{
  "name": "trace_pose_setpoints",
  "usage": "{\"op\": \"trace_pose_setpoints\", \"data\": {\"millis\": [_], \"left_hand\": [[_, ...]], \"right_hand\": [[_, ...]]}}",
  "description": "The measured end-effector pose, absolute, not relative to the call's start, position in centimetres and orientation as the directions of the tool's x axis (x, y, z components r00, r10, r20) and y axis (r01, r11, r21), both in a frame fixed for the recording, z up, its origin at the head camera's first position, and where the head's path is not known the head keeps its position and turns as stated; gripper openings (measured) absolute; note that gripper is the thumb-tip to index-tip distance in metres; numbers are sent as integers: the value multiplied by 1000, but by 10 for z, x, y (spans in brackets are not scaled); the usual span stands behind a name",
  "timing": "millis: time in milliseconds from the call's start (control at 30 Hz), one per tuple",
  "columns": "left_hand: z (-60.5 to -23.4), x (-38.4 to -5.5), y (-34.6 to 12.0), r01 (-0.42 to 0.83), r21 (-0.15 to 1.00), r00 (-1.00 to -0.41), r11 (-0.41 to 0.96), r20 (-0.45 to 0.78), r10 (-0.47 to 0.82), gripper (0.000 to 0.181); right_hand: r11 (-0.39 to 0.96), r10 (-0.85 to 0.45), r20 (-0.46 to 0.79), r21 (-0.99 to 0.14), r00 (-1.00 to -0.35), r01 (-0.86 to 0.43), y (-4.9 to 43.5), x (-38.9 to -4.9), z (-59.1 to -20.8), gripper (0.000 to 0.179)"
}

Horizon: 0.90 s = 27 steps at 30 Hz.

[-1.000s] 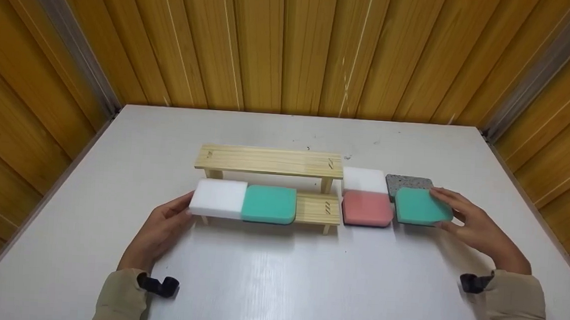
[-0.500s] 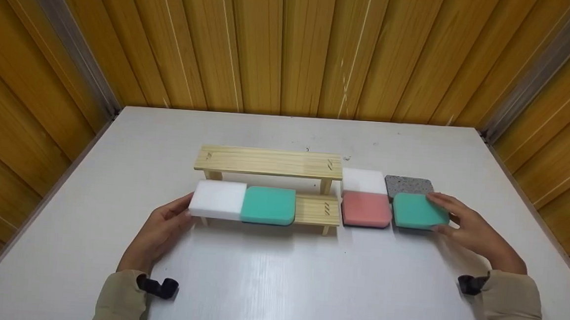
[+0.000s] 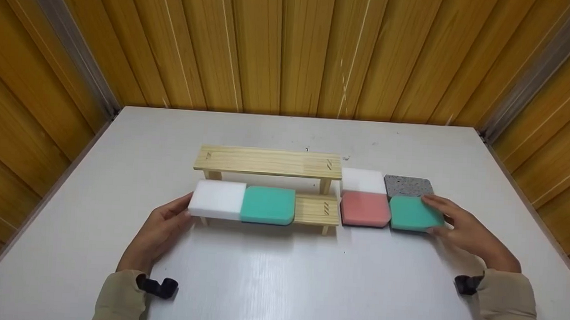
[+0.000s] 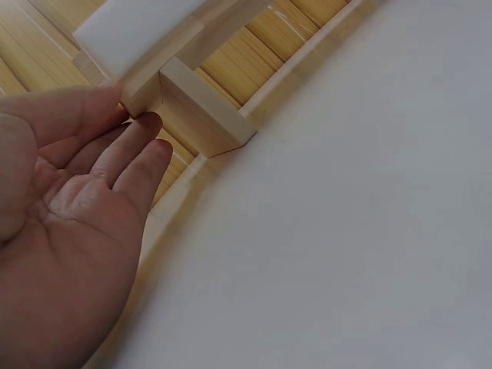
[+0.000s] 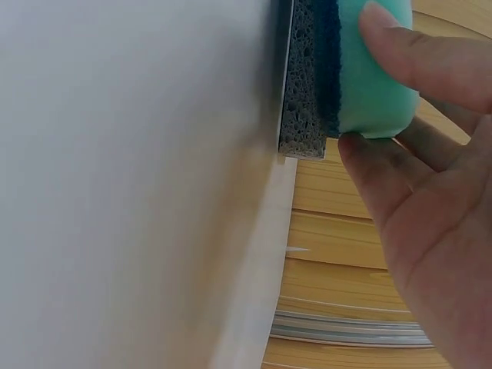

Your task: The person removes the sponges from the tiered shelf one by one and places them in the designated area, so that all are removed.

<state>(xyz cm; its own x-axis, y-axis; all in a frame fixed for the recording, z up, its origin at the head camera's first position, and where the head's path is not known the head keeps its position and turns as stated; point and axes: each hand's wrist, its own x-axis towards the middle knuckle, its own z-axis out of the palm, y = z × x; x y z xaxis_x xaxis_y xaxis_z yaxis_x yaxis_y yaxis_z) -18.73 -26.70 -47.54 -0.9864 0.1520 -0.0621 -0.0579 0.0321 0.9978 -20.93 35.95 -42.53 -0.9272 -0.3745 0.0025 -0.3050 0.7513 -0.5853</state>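
Note:
My right hand (image 3: 463, 231) grips a green sponge (image 3: 414, 213) by its right end, thumb in front and fingers behind. Its dark blue scouring layer (image 5: 329, 69) faces a grey porous block (image 3: 408, 185); whether they touch, I cannot tell. Left of it lies a pink sponge (image 3: 365, 209), with a white sponge (image 3: 363, 180) behind it. On the lower step of a two-step wooden stand (image 3: 314, 210) sit a white sponge (image 3: 217, 199) and another green sponge (image 3: 268, 205), side by side. At that step's left end, my left hand (image 3: 159, 229) touches the stand with extended fingers.
The stand's upper step (image 3: 267, 162) shows bare wood behind the sponges. A white table (image 3: 277, 288) carries everything. Yellow wooden-plank walls (image 3: 257, 44) rise behind it and on both sides. Black wrist cameras (image 3: 158, 287) sit at the cuffs.
The right hand has brought its green sponge slightly left and nearer the table's front, up against the pink sponge. My left hand has stayed at the stand's end.

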Motion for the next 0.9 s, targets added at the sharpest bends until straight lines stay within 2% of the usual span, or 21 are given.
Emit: {"op": "trace_pose_setpoints", "data": {"millis": [200, 633, 900], "left_hand": [[-474, -187, -267, -66, 996, -986, 61, -75, 151, 65], [-475, -186, -268, -72, 997, -983, -37, -65, 172, 64], [-477, -188, -269, -59, 998, -984, 10, -60, 170, 64]], "right_hand": [[779, -344, -34, -568, -938, -265, 358, -209, -426, 69], [793, -338, -68, -558, -939, -245, 361, -209, -424, 68], [793, -328, -80, -565, -941, -228, 360, -208, -422, 67]]}}
